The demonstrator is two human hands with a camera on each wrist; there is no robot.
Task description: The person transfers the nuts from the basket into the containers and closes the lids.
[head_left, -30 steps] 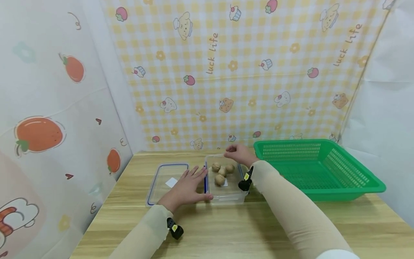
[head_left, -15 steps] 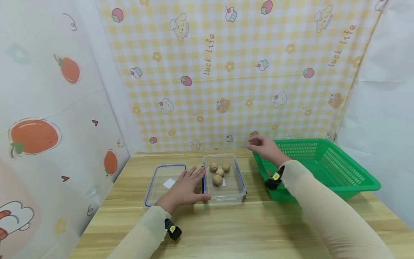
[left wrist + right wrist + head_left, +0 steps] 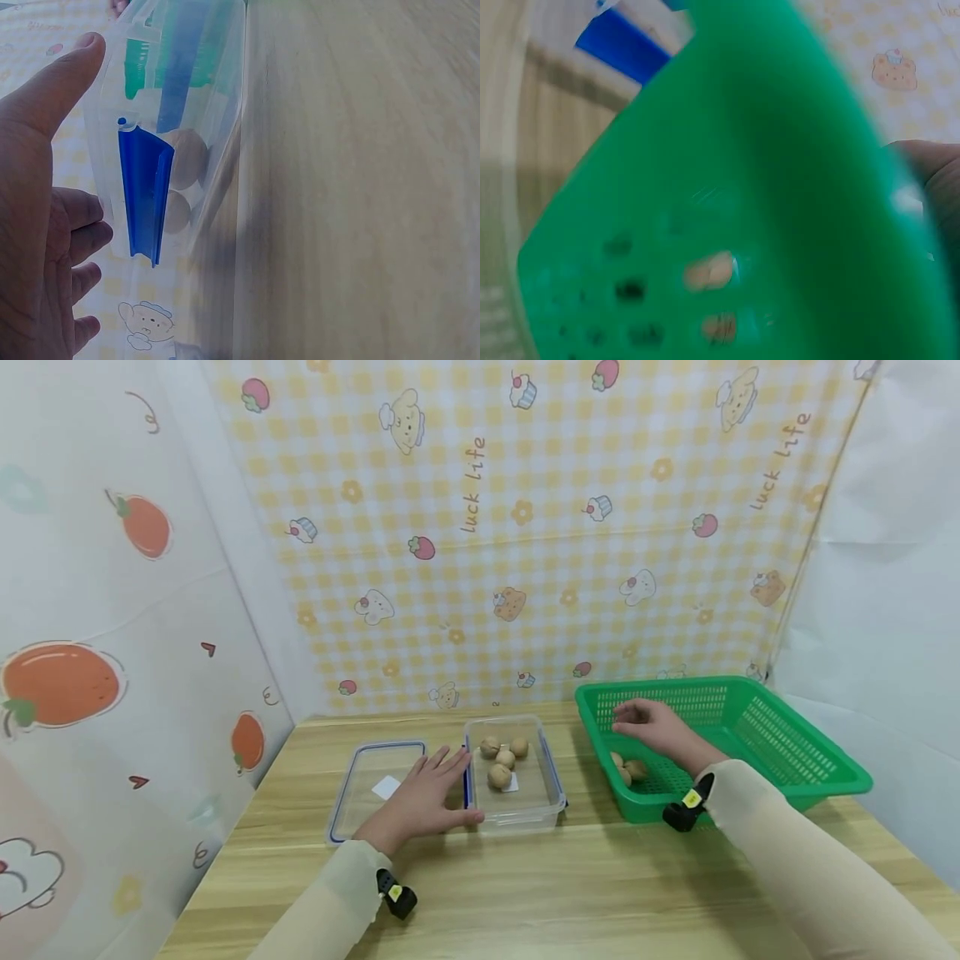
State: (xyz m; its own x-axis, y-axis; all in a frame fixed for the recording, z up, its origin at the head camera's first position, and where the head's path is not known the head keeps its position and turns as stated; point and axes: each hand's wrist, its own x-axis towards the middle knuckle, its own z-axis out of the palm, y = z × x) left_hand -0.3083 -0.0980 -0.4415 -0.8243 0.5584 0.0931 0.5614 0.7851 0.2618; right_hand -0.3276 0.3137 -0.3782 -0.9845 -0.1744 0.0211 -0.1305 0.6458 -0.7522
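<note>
A clear plastic box (image 3: pixel 517 817) with blue side clips stands mid-table, holding several tan walnuts (image 3: pixel 498 776). My left hand (image 3: pixel 422 806) is spread along the box's left side, fingertips and thumb at its rim. In the left wrist view, its fingers lie beside a blue clip (image 3: pixel 142 196) that hangs down. Over the left part of the green basket (image 3: pixel 817 752) my right hand (image 3: pixel 663 732) hovers, fingers loosely bent, nothing visible in them. Just below it, several walnuts (image 3: pixel 637 769) lie in the basket's near left corner. The right wrist view is mostly filled by the blurred basket wall (image 3: pixel 652 202).
A clear lid (image 3: pixel 347 802) with a blue seal lies flat left of the box, partly behind the left hand. Patterned cloth (image 3: pixel 517 560) rises at the table's back edge. The wooden tabletop (image 3: pixel 525 893) runs in front of the box and basket.
My right hand has moved right, from above the clear box, past the basket's left rim, to over the basket, and lower. The left hand has stayed at the box.
</note>
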